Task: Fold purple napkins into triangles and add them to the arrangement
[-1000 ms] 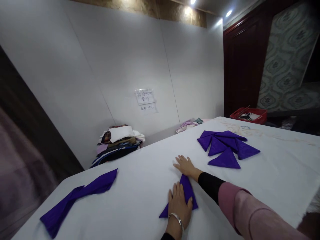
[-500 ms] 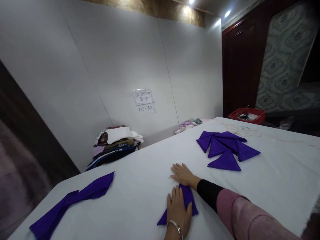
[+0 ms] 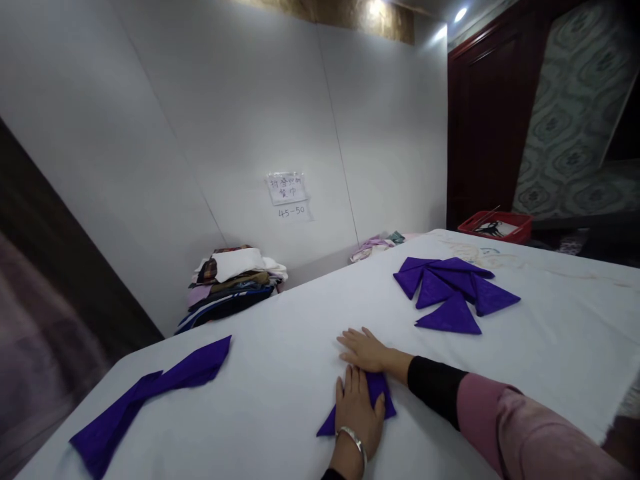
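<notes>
Under both my hands lies a purple cloth napkin point(image 3: 379, 385), folded to a triangle near the table's front. My left hand point(image 3: 359, 413), with a silver bangle at the wrist, rests flat on its middle, fingers pointing away from me. Across the napkin's far tip lies my right hand point(image 3: 365, 350), palm down, fingers outstretched to the left; it hides that tip. The left fingertips meet the edge of the right hand. Neither hand grasps anything. Farther right is a cluster of several folded purple napkins point(image 3: 450, 312). A loosely folded, twisted purple napkin point(image 3: 187, 367) lies at the left.
A white cloth covers the table point(image 3: 280, 373). Beyond its far left edge stands a pile of folded clothes point(image 3: 237, 283). More fabric point(image 3: 373, 247) lies by the wall. A red basket point(image 3: 520, 230) sits past the far right corner. A paper sign point(image 3: 287, 190) hangs on the wall.
My right hand has shifted slightly toward me and the left hand, over the napkin's far tip. My left hand stays flat on the napkin. The camera view has tilted a little.
</notes>
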Demonstrator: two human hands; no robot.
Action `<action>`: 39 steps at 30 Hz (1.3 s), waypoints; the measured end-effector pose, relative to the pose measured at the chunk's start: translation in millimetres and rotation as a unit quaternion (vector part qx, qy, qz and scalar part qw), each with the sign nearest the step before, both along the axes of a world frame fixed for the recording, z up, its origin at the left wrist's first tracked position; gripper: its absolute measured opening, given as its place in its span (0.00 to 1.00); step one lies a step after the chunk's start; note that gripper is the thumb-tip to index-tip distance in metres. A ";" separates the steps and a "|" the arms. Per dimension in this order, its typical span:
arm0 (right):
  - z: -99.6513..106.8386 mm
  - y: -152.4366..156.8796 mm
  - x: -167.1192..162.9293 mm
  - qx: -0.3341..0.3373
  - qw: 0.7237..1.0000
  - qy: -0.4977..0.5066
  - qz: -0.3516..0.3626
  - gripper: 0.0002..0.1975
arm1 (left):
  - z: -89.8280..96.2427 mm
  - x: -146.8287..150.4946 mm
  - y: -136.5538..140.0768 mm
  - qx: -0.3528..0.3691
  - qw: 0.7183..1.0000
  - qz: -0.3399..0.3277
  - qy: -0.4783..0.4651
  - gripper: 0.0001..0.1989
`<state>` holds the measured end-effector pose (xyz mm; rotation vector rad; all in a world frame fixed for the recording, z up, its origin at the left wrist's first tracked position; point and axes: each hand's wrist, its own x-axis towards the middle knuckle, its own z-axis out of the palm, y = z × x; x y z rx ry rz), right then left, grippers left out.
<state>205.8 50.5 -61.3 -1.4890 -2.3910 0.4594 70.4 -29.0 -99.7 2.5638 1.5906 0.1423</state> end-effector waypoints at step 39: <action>38.3 -40.8 37.1 -0.124 0.985 -0.115 -0.014 0.13 | 60.3 -31.1 13.9 -0.032 0.975 -0.219 0.024 0.37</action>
